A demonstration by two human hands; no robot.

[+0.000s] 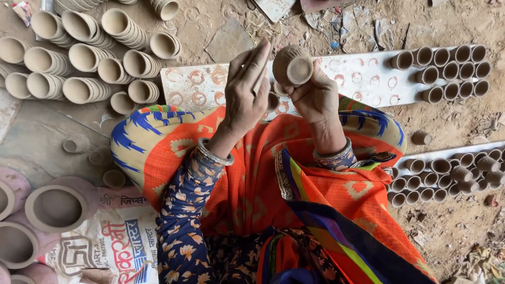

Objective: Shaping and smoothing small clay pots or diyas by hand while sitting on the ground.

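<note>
Printed sack (113, 239) lies flat at lower left, off-white with red and blue lettering and a dark block emblem, partly under the wide clay rings (55, 208). A small printed wrapper scrap (22, 11) sits at the top left corner.

Right hand (315, 94) grips a small clay cup (292, 65), fingers curled round its body, the cup tilted with its mouth toward the camera, held above the white board (221, 84). Left hand (247, 92) is mostly open, fingers straight and together, palm side against a second small clay piece (273, 101) just beside the cup; how it holds that piece is hidden. Both wrists carry metal bangles.

White board is marked with reddish ring stains; its right end carries rows of small cups (447, 71). A second board (447, 155) at right edge holds more cups (447, 176), 1 loose cup (420, 138) on the dirt between the 2 boards. Nested stacks of cups (79, 58) fill the upper left, lying on their sides.

Open room: the stained middle stretch of the board, and bare dirt at upper right and lower right. The lap cloth, orange with blue and yellow, covers the centre.
</note>
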